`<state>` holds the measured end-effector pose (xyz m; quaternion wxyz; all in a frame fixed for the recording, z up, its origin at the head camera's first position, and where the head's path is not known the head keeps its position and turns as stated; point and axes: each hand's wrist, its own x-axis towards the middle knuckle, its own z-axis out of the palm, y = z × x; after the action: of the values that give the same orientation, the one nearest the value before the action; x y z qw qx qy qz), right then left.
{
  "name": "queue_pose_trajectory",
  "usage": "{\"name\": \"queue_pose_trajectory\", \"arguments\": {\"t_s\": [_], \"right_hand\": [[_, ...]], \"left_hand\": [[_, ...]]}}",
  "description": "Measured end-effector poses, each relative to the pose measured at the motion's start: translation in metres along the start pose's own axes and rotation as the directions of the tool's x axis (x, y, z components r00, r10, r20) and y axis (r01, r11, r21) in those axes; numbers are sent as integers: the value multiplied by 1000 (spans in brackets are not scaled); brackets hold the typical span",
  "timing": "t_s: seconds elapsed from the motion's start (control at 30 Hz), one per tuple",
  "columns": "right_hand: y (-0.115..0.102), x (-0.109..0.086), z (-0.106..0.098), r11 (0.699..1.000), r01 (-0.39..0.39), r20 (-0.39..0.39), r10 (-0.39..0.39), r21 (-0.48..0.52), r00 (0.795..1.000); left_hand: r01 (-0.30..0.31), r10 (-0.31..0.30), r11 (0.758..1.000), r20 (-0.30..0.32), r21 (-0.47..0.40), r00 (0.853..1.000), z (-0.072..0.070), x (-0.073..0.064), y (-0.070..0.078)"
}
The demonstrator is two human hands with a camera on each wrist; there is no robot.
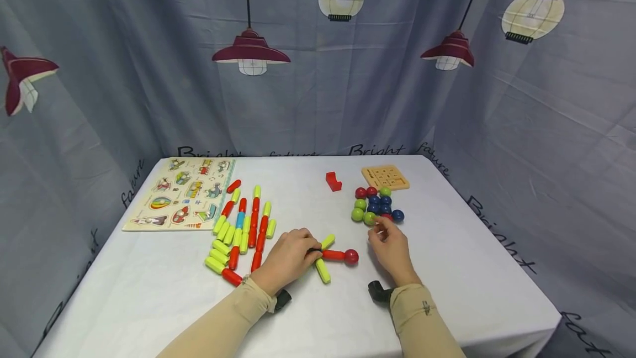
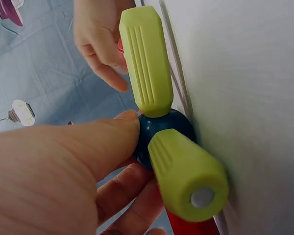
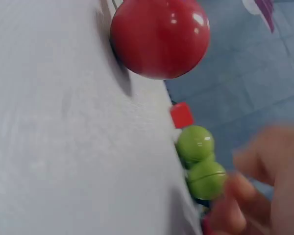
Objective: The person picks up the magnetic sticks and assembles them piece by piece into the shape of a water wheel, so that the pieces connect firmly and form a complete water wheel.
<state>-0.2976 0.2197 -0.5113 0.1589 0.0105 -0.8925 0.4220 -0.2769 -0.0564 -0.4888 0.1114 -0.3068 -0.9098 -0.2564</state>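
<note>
My left hand (image 1: pixel 293 253) pinches a dark blue ball (image 2: pixel 146 128) between thumb and fingers, low over the table. Yellow-green sticks (image 1: pixel 322 271) and a red stick (image 1: pixel 333 255) branch out from that ball. A larger red ball (image 1: pixel 351 257) caps the red stick's outer end. Over to the right, my right hand (image 1: pixel 390 245) reaches toward a group of balls with its fingers loosely bent. Its fingertips are right by a green ball (image 1: pixel 370 218) and a red ball (image 1: pixel 386 217). The right wrist view shows this hand blurred.
Loose red and yellow-green sticks (image 1: pixel 261 236), one with a blue piece (image 1: pixel 240 220), lie left of centre. Behind them is a picture board (image 1: pixel 149 209). Dark blue balls (image 1: pixel 398 215) fill the group at right. A wooden board (image 1: pixel 397 178) and a red block (image 1: pixel 333 181) lie farther back.
</note>
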Motion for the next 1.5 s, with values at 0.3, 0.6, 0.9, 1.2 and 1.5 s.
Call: {"name": "queue_pose_trajectory", "arguments": {"t_s": [0.3,0.6,0.9,1.2,1.5], "right_hand": [[5,28,6,969,-83,59,100,-234,993],[9,19,3,973,-50,79,69,-227,994],[8,5,-3,990,-128,243,108,65,964],[3,2,2,993,-94,328,67,65,942],[1,2,5,998,-8,313,-12,64,950]], "left_hand": [[-30,30,994,0,101,1000,-2,0,-2],[-16,13,992,28,122,1000,-1,-3,2],[31,-30,992,-14,121,999,0,-3,0],[86,-87,996,11,25,996,1,-2,2],[95,-95,995,9,4,995,4,-1,0]]}}
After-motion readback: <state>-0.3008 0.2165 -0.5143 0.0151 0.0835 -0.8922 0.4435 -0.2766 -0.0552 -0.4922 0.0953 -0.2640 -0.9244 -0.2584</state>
